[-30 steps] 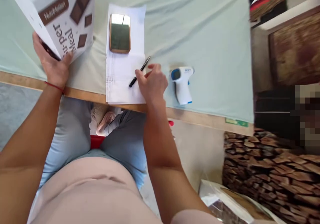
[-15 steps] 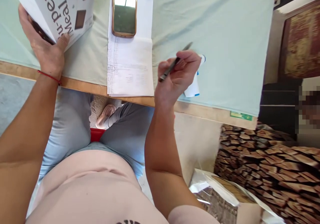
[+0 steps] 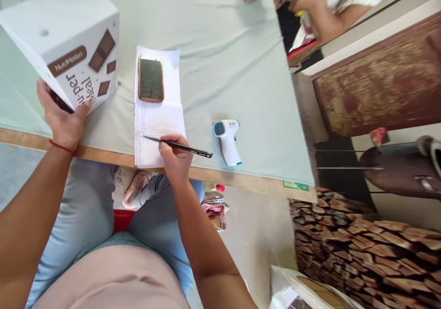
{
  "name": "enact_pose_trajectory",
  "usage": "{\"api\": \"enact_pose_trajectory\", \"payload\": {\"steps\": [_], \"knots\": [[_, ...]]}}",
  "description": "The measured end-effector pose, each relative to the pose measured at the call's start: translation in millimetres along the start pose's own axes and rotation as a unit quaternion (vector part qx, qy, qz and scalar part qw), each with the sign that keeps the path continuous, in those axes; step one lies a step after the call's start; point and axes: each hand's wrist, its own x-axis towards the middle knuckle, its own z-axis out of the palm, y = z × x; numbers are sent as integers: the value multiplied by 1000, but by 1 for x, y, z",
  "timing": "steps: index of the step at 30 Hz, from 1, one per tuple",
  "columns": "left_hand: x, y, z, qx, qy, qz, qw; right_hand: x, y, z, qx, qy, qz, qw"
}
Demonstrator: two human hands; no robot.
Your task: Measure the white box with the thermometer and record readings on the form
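Note:
My left hand [image 3: 65,118] grips the lower end of a white cardboard box [image 3: 77,15] printed with brown squares, the thumb on its front face. Between the fingers of my right hand [image 3: 176,157] is a black pen [image 3: 196,150], its tip at the left side of a printed paper sheet [image 3: 165,120] near the table's front edge. Whether the tip touches the paper I cannot tell. A smartphone [image 3: 150,79] in a brown-edged case lies on the upper part of the sheet. To the right of my right hand rests a white and blue infrared thermometer [image 3: 228,141].
A pale green cloth [image 3: 262,93] covers the table, with a wooden front edge [image 3: 241,179]. Another person's arm [image 3: 324,15] shows at the upper right. Stacked firewood [image 3: 344,240] and a plastic-wrapped item [image 3: 292,290] lie at the lower right.
My right hand has moved left and down to the sheet, and the pen now points left. The view has shifted, showing more of the box and the whole thermometer. My left hand still grips the box.

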Motion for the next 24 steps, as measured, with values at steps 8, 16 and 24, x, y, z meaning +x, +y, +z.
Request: {"api": "enact_pose_trajectory", "payload": {"steps": [8, 16, 24], "knots": [[-3, 5, 0, -35, 24, 20, 999, -5, 0, 11, 33, -6, 51, 998], [-4, 8, 0, -40, 36, 24, 998, -6, 0, 14, -29, 26, 48, 998], [-4, 10, 0, -57, 28, 35, 997, -6, 4, 15, -58, -19, 19, 998]]}}
